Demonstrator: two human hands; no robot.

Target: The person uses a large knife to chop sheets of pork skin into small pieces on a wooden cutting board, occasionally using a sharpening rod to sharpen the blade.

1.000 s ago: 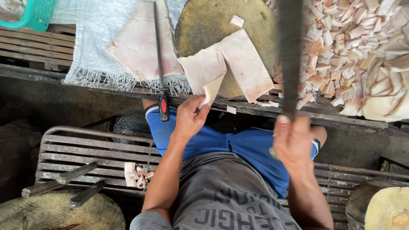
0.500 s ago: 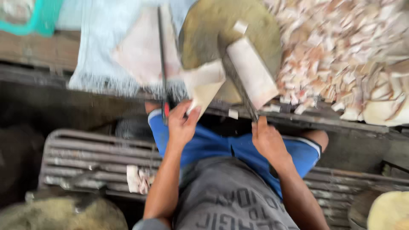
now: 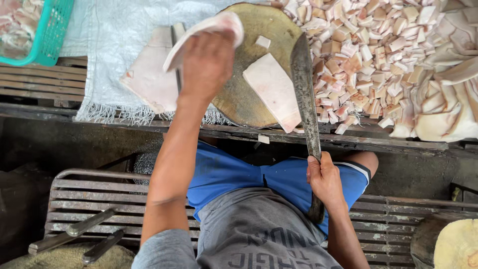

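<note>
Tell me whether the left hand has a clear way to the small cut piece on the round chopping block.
Probably yes: the left hand holds a pale slab beside the small piece, nothing between.

Basket: teal plastic basket at top left, holding pale pieces.
Cloth: white woven sack with a frayed edge.
Heap: cut pale cubes at top right.
Bench: slatted metal bench, two knives on it.

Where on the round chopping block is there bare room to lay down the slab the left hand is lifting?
Bare wood on the chopping block lies below the left hand, left of the flat slab. A smaller patch sits at the top near one small cube. The right edge is crowded: blade, then the heap of cut pieces.
</note>
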